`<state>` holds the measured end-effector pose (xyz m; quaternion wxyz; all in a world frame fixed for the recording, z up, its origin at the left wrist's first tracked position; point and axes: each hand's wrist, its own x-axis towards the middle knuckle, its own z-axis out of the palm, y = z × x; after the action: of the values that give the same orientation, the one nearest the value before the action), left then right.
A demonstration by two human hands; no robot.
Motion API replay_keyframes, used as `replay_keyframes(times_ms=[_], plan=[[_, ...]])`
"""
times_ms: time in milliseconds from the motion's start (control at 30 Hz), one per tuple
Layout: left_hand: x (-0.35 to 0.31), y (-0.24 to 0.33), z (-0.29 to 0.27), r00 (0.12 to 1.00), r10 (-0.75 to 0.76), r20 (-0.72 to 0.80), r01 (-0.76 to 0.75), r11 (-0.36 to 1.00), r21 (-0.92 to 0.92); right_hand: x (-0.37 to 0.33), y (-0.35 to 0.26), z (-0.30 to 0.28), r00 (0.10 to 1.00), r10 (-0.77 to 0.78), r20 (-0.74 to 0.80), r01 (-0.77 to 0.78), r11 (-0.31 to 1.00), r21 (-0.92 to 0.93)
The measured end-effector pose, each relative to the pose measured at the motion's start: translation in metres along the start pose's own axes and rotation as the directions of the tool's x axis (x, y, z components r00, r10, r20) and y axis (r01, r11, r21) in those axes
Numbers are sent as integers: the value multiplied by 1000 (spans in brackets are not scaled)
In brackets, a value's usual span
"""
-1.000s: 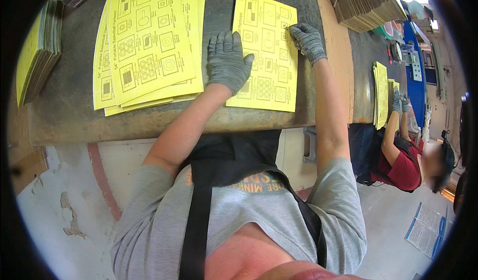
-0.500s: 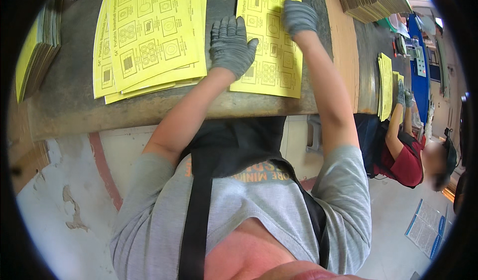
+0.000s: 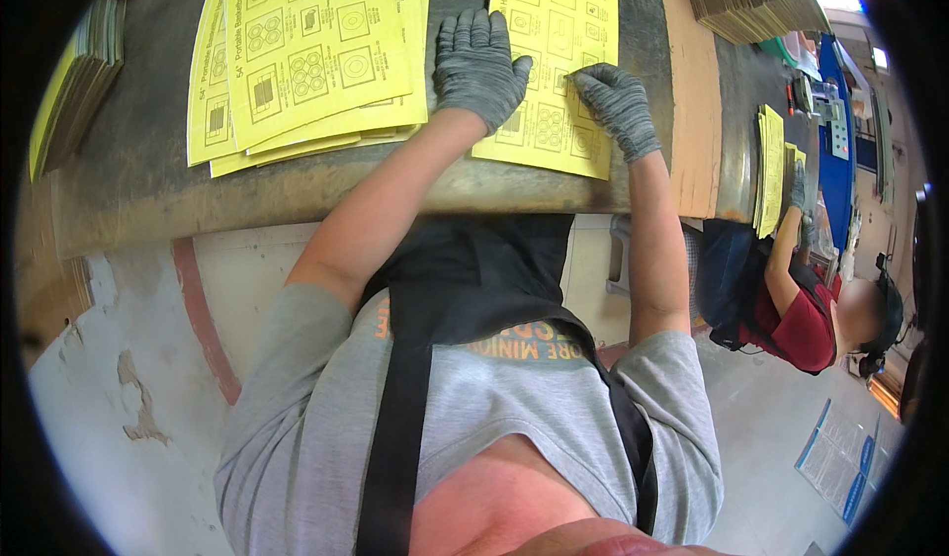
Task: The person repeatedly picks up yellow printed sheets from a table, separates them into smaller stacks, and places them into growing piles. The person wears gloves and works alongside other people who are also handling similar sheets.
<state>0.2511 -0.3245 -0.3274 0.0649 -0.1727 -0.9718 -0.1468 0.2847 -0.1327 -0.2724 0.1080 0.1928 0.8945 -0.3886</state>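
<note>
A yellow printed card sheet [image 3: 550, 139], covered with small outline drawings, lies on the dark worktable [image 3: 326, 188] in front of me. My left hand [image 3: 481, 70], in a grey knit glove, rests flat across the sheet's left edge, fingers stretched out and pointing away. Over the sheet's right half is my right hand [image 3: 618, 109], also gloved, its fingers pinched together near the drawings. Whatever may be between those fingertips is too small to name. To the left of my left hand lies a loose, uneven pile of similar yellow sheets [image 3: 326, 57].
A tall stack of boards with a yellow face [image 3: 69, 91] stands at the far left. Another thick stack [image 3: 746, 0] sits at the back right. Farther right, a co-worker in a red shirt [image 3: 799, 319] works at yellow sheets [image 3: 769, 171] on the same bench.
My right hand has come nearer along the sheet, from its far right part toward the middle, and its fingers now pinch. My left hand still lies flat. The view has shifted slightly.
</note>
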Motion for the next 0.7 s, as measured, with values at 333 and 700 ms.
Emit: replay_keyframes(times_ms=[333, 700], plan=[[2, -2, 5, 997, 13, -79, -13, 1000, -2, -20, -72, 34, 896, -410, 171, 304, 287, -909], [1, -3, 12, 989, 19, -145, -28, 998, -58, -18, 5, 13, 993, -118, -28, 118, 993, -5]])
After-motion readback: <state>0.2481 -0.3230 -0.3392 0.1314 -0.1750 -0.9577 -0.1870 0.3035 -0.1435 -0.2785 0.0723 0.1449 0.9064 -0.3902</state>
